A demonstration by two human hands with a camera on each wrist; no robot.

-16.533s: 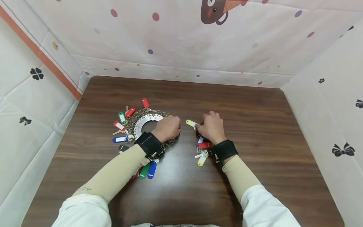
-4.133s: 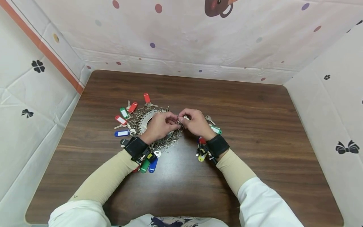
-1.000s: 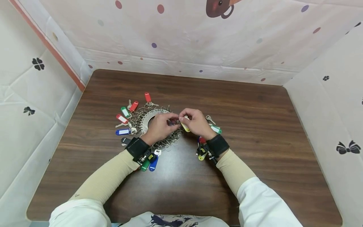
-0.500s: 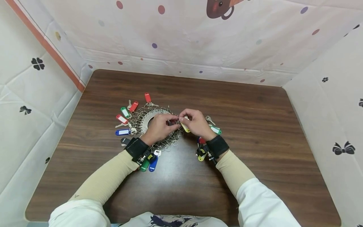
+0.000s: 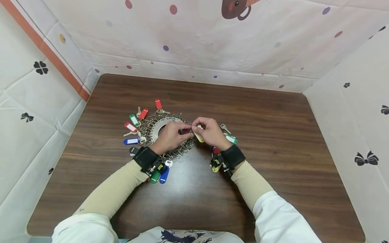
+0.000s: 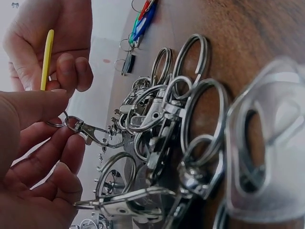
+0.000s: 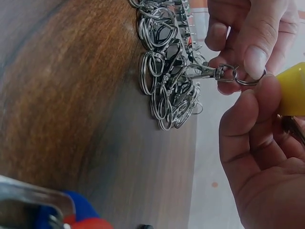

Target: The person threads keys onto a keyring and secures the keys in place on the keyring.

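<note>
A round white key-ring holder [image 5: 156,130] lies on the table, edged with metal clasps and split rings. At its right side my left hand [image 5: 171,136] pinches one small split ring [image 7: 248,82] between thumb and finger. That split ring hangs from a swivel clasp [image 6: 86,130] joined to the holder. My right hand [image 5: 210,132] meets it there and grips a yellow key tag [image 7: 293,90] against the same split ring. A key [image 7: 293,126] shows beneath the tag in the right wrist view. Whether the tag is threaded on the split ring, I cannot tell.
Red [image 5: 143,114], green [image 5: 134,120], blue [image 5: 131,141] and black [image 5: 134,151] tags with keys fan out around the holder. Right of my right hand lie a green tag [image 5: 231,139] and a loose key [image 5: 225,128]. More tags, including a yellow one [image 5: 216,168], sit by the right wrist.
Much earlier, my hands were apart, the right one at a yellow tag beside the pile. They now meet at the holder's right side. Over the last second they barely move.
</note>
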